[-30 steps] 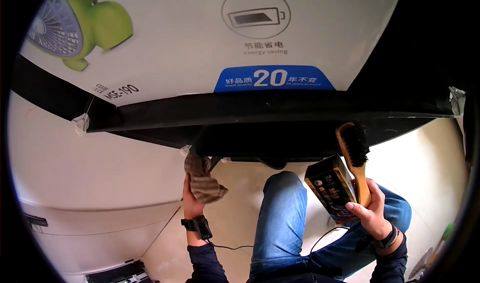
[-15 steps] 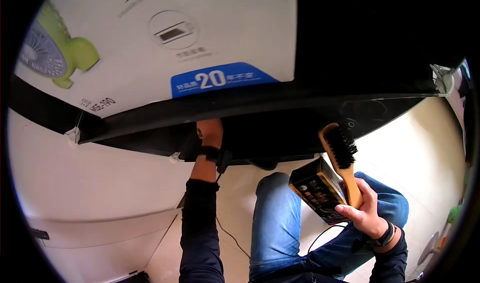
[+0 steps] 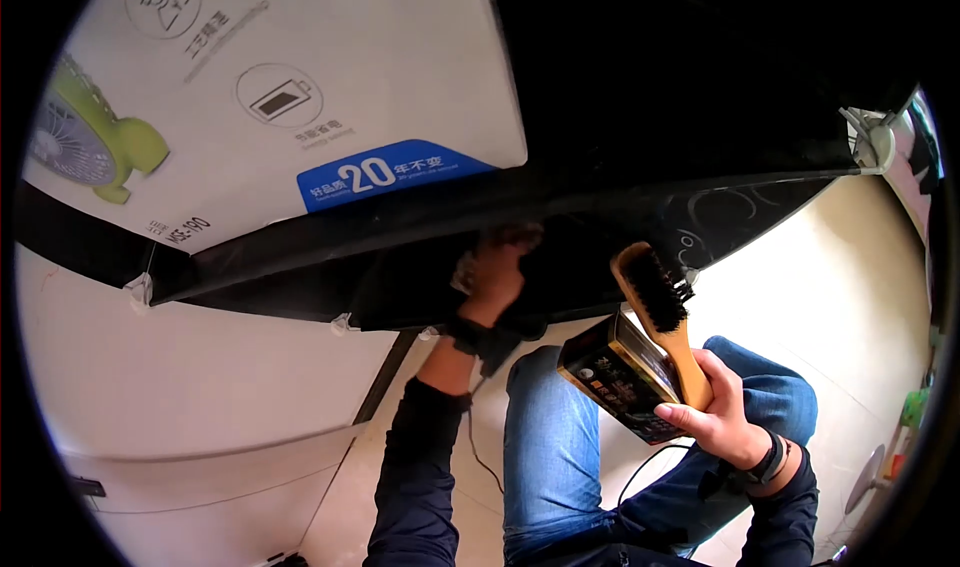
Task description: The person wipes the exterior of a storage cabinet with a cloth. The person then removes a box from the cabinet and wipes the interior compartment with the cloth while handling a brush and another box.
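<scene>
My right hand (image 3: 728, 419) grips a wooden brush (image 3: 668, 312) with black bristles together with a black box (image 3: 622, 379) that has gold edges, held above my right knee. Inside the dark shelf unit (image 3: 420, 219), under its upper board, my left hand (image 3: 497, 272) reaches in with bent fingers. Shadow and motion blur cover its fingertips, and I cannot make out what, if anything, it holds. A black band with a small device and a cable sits on the left wrist.
A large white carton (image 3: 400, 77) with a green fan picture stands on the unit above my hands. Clear plastic corner connectors (image 3: 870, 147) line the unit's edge. A white cabinet (image 3: 200, 377) is at left. My jeans-clad legs (image 3: 550, 447) are below, over the tiled floor.
My left hand has gone from beside the unit, where it held a brown striped cloth, into the shelf and then rightward. The view has shifted right; the brush and box stay in my right hand.
</scene>
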Motion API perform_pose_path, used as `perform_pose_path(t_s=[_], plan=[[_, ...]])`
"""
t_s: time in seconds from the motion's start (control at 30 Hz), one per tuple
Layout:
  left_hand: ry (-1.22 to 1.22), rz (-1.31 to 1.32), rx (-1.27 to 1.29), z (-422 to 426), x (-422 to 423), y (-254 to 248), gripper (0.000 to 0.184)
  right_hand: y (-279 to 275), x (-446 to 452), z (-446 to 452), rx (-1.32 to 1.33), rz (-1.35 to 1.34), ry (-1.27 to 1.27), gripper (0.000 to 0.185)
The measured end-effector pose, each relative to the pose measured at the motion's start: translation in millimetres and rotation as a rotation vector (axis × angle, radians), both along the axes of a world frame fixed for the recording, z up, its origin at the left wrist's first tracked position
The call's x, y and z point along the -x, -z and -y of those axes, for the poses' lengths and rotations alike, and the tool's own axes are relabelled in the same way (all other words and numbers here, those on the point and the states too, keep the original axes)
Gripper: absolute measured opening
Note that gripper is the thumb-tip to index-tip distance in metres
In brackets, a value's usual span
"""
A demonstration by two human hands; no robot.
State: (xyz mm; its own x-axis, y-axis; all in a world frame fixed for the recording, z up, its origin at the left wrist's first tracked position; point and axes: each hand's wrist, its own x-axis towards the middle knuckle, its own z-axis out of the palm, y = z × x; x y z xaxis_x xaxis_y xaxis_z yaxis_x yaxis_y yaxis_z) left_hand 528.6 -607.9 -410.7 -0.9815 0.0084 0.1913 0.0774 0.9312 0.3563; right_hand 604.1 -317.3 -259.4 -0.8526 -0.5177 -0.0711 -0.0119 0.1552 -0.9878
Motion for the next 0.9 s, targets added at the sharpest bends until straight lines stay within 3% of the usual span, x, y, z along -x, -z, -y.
perform_pose_path(t_s=[0.03,0.1,0.17,0.27,0.33,0.4,0.47,0.6,0.63,0.73,0.77,0.83,0.87,0.9], plan=[[0.068,0.006,0.076,-16.6,-8.8,-1.7,0.041,1.9,0.2,-1.2,-0.023,-0.045,-0.009,0.05],[0.211,-0.021,-0.137,-39.9,-19.7,7.4,0.035,1.7,-1.0,1.7,-0.006,-0.05,-0.019,0.051],[0.229,-0.01,-0.137,-55.2,-31.8,-3.3,0.031,-3.2,-1.7,4.9,0.023,-0.035,-0.035,0.052],[0.424,0.069,-0.363,-34.8,-40.9,-22.6,0.032,-8.0,-2.8,3.6,0.025,-0.081,-0.097,0.054],[0.232,0.563,-1.357,-13.4,-54.0,-64.2,0.035,-10.0,-1.6,-2.7,-0.01,-0.201,-0.141,0.053],[-0.166,0.418,-1.688,15.4,-79.8,-68.9,0.034,-13.2,-1.3,-5.8,0.06,-0.25,-0.11,0.054],[-0.288,0.1,-1.804,32.9,-91.7,-86.5,0.034,-13.8,0.8,-11.8,0.075,-0.244,-0.075,0.054],[-0.363,-0.265,-1.39,63.4,-59.2,-65.1,0.038,-4.9,3.7,-19.4,0.059,-0.191,0.007,0.053],[-0.368,-0.266,-1.392,72.4,-39.1,-46.4,0.038,-2.9,2.9,-19.6,0.06,-0.147,0.035,0.053],[-0.32,-0.423,-0.733,98.6,33.7,29.5,0.04,-3.4,1.9,-19.9,0.069,-0.06,0.089,0.053],[-0.321,-0.427,-0.741,100.8,49.8,48.0,0.04,-4.0,2.1,-21.7,0.053,-0.089,0.079,0.054],[-0.509,-0.055,-0.038,90.7,71.7,62.7,0.047,-5.0,1.7,-26.4,0.032,-0.131,0.064,0.056],[-0.506,-0.055,-0.041,77.5,76.4,64.3,0.047,-4.8,1.3,-29.2,0.029,-0.132,0.067,0.056],[-0.484,-0.046,0.129,52.2,78.0,50.7,0.048,-4.1,0.6,-32.0,0.032,-0.137,0.075,0.056]])
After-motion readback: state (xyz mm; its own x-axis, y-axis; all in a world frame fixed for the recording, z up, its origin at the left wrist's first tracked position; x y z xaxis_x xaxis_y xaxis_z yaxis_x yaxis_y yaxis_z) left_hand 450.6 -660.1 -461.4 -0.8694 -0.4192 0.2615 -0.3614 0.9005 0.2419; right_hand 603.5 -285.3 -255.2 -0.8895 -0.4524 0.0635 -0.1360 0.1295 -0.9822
